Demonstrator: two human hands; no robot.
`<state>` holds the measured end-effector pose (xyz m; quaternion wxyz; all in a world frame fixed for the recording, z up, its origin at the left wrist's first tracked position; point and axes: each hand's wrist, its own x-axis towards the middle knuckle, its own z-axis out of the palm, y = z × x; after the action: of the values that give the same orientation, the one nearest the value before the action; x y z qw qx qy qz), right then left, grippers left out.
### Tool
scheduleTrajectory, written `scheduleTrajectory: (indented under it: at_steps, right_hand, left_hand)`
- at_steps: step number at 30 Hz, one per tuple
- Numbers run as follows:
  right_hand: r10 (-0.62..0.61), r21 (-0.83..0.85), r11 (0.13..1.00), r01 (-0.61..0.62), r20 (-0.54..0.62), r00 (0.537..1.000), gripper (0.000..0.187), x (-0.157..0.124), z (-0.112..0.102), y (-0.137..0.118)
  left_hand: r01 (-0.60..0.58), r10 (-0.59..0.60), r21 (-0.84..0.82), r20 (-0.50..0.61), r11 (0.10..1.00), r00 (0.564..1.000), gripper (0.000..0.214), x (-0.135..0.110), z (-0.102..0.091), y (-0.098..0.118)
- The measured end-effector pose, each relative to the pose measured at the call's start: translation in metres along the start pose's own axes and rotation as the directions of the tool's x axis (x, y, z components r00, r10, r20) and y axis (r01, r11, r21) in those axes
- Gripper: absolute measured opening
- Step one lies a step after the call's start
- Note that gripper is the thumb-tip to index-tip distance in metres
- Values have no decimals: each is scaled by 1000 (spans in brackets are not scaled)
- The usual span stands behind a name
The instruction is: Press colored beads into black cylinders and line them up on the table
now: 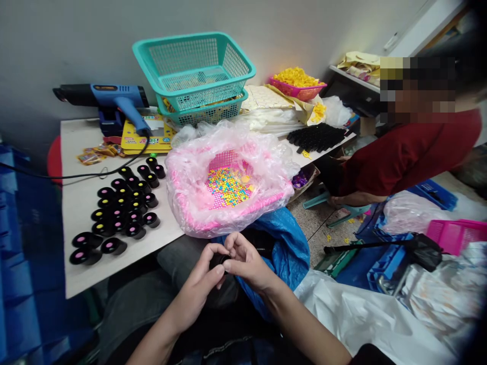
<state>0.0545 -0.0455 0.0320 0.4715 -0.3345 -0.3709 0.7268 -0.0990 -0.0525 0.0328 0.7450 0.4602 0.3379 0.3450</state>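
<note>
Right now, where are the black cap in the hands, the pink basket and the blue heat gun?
black cap (219,260): head view, visible top.
pink basket (226,161): head view, far mesh wall.
blue heat gun (114,94): head view, body.

Caps (125,205) in rows on the table's (81,274) left. Right of them, at the front edge, sits the lined basket (190,203), beads (228,186) inside. Behind the caps is the heat gun (110,99), with stacked baskets (194,66) to its right. In front of the basket, left hand (201,286) and right hand (245,263) meet around a small part (220,261), possibly another cap.

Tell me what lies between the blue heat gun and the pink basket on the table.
The head view shows a yellow card and a black cable between the blue heat gun and the pink basket; black caps sit just beside.
</note>
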Motion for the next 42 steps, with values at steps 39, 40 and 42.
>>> scheduleTrajectory:
  at_steps: [39,40,42]
  right_hand:
    - [-248,-991,102,92,65,967,24,114,-35,-102]
    - [-146,-998,-25,62,65,987,24,131,-41,-106]
    - [48,-971,-222,94,86,995,25,160,-49,-106]
  left_hand:
    - [-201,23,-168,-709,965,705,45,-79,-70,0]
    - [-179,15,-138,-751,974,660,46,-87,-81,1]
    - [-79,-5,-60,-825,995,565,45,-100,-104,-1]
